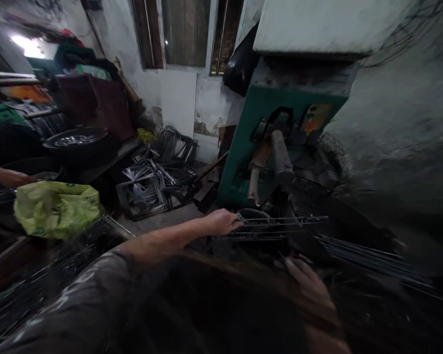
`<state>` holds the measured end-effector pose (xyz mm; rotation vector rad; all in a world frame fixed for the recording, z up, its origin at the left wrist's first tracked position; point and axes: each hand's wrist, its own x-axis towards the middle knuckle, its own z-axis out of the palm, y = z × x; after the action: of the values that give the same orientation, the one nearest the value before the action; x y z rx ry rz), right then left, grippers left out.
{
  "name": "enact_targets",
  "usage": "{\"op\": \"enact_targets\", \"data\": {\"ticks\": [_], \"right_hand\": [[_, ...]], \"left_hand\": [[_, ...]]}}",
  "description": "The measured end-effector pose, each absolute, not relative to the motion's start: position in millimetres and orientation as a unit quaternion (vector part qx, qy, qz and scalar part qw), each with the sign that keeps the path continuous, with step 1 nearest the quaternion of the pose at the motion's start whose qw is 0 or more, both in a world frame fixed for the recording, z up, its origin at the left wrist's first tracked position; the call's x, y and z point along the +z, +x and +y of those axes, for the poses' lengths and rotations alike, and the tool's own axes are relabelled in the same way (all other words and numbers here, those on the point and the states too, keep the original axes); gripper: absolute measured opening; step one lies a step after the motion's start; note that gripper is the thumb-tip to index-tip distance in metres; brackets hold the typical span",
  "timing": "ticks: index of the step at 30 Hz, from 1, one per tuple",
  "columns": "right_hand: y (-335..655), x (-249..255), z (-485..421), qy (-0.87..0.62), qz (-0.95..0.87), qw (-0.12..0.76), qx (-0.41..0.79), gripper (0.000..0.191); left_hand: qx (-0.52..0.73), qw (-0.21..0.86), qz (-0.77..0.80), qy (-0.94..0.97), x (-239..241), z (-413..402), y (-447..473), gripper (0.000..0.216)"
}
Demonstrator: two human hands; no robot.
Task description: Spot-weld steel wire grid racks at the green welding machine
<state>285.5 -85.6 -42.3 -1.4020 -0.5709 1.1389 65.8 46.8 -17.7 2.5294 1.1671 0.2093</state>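
My right hand [310, 285] is nearest to me, low in the view and blurred. Its fingers lie extended, the grip released and holding nothing, just short of the wire frame [276, 226]. A bundle of straight wire rods [372, 258] lies to the right of the frame and runs away toward the lower right.

My left hand [221, 222] is at the left end of the wire frame. Its grip is clenched on the frame's end bar. The frame lies roughly level on the work surface, with its long wires running to the right. It sits directly in front of the green machine [258, 142] and below the machine's cylindrical arm [280, 155].

Step in hand, as I judge it: positioning the wire frame at the machine, with the left hand carrying the load and the right hand free to steady it.

The next move calls for the right hand to close on the near side of the frame. Both hands then need to keep the frame level while aligning it under the arm. Fingers must stay clear of the arm's working end.

To the left of the frame, a green plastic bag [55, 206] rests on dark stock. Farther left of the machine, a heap of finished wire frames [155, 179] lies on the floor. Another person's forearm [3, 176] enters at the far left edge.
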Motion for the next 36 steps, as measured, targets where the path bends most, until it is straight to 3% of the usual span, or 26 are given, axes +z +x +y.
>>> {"op": "enact_targets", "data": {"ticks": [4, 20, 36], "right_hand": [[241.2, -32.6, -38.8, -0.542, -0.184, 0.602, 0.557, 0.049], [232.4, -63.0, 9.6, -0.45, -0.193, 0.659, 0.571, 0.041], [234.1, -51.3, 46.6, -0.429, -0.204, 0.668, 0.573, 0.04]], "left_hand": [[0.077, 0.177, 0.395, 0.898, -15.4, 40.0, 82.2, 0.037], [0.076, 0.192, 0.41, 0.889, -25.5, 57.4, 89.5, 0.037], [0.123, 0.208, 0.441, 0.864, -25.8, 88.1, 96.6, 0.042]]}}
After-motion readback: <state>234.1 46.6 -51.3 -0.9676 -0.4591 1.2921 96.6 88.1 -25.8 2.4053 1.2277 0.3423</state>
